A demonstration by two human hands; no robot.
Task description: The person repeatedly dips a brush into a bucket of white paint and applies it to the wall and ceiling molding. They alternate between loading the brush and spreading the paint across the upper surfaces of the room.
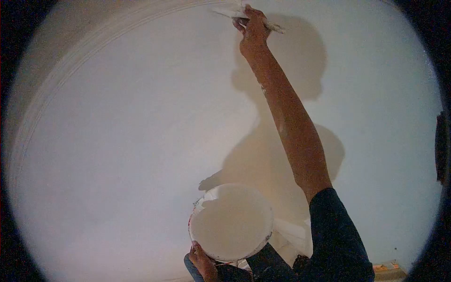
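At the top of the view, my right hand (pixel 253 26) is closed round a paintbrush (pixel 230 11). Its pale, paint-covered head points left against the white wall, and the handle end sticks out on the right of my hand. My right arm is stretched up and away. Low in the middle, my left hand (pixel 203 264) grips the near left rim of a round bucket (pixel 268 237). White paint (pixel 232 225) fills much of the bucket, with smears along its rim. The bucket's outer side is mostly hidden from above.
A white wall (pixel 127 122) takes up most of the view, with my shadow on it. Moulded trim (pixel 70 66) curves along the upper left. A dark object (pixel 440 148) stands at the right edge. Pale sheeting (pixel 293 235) and an orange-brown item (pixel 387 268) show low down.
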